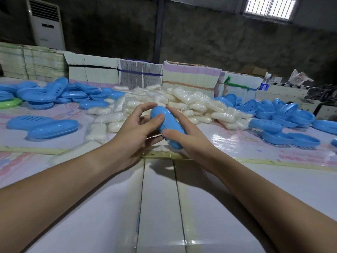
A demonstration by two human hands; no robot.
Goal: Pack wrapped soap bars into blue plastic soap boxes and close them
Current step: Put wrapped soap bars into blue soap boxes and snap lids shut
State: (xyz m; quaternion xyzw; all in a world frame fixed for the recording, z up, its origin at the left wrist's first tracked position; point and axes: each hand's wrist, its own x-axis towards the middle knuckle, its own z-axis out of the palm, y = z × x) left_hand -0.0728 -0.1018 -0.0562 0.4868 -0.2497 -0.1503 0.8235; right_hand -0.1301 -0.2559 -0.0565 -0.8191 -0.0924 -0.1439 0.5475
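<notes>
Both forearms reach forward above the white table (237, 207). The left hand (135, 133) and right hand (189, 136) grasp 1 closed blue oval plastic soap box (165, 123) between them, thumbs pressing on top.

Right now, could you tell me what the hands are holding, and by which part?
Both hands grip one closed blue soap box: left hand at its far end, right hand round its near half.

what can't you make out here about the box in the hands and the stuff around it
- Blue soap box, head view: the shell hides whether soap is inside; left hand and right hand cover its seam.
- Water bottle label: too small to read.
- Green item: cut by the left edge.
</notes>
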